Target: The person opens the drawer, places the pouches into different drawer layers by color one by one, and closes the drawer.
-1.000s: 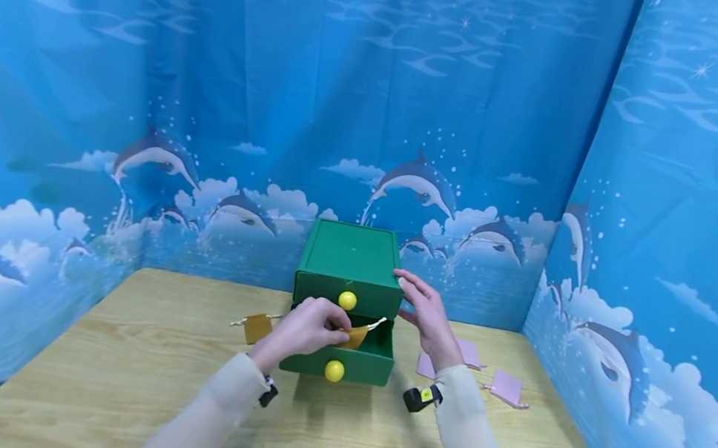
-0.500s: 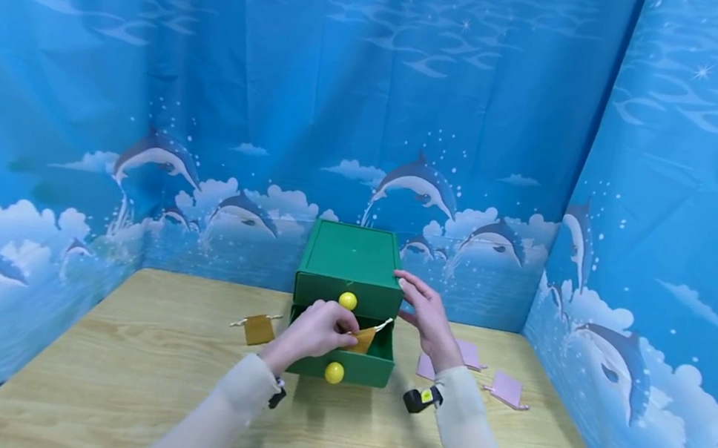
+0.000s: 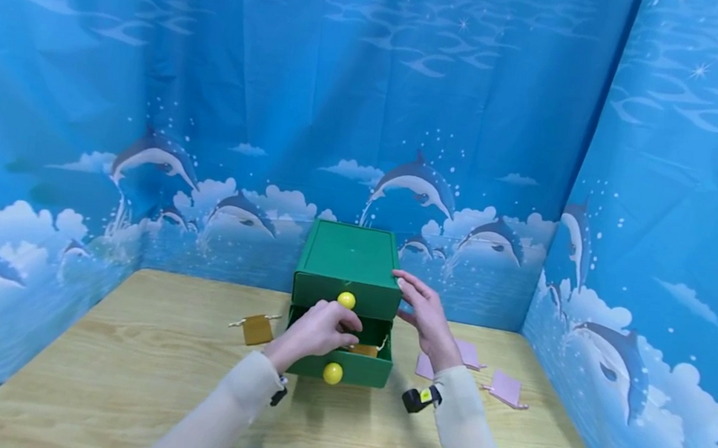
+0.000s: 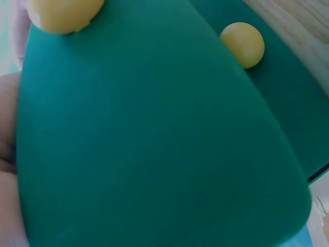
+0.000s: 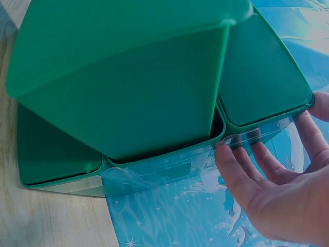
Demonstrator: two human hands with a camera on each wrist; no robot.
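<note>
A green cabinet (image 3: 352,253) with yellow ball knobs stands on the table. Its middle drawer (image 3: 364,369) is pulled out, its front filling much of the left wrist view. Inside that drawer lies a mustard drawstring pouch (image 3: 365,349), its pale cord against the right wall. Over the drawer's left part is my left hand (image 3: 315,331), thumb and fingertips apart, near the pouch. In the left wrist view only parts of the fingers (image 4: 7,123) show. My right hand (image 5: 285,193) touches the cabinet's right side with spread fingertips.
Another mustard pouch (image 3: 258,329) lies on the table left of the cabinet. Several pink pouches (image 3: 505,388) lie to the right, some partly behind my right forearm. A blue dolphin-print curtain (image 3: 263,130) closes off the back and sides.
The mustard pouch, pinched and tilted up before, now lies lower in the drawer, out of my left fingers. My left hand shifted slightly right. The right hand stays against the cabinet.
</note>
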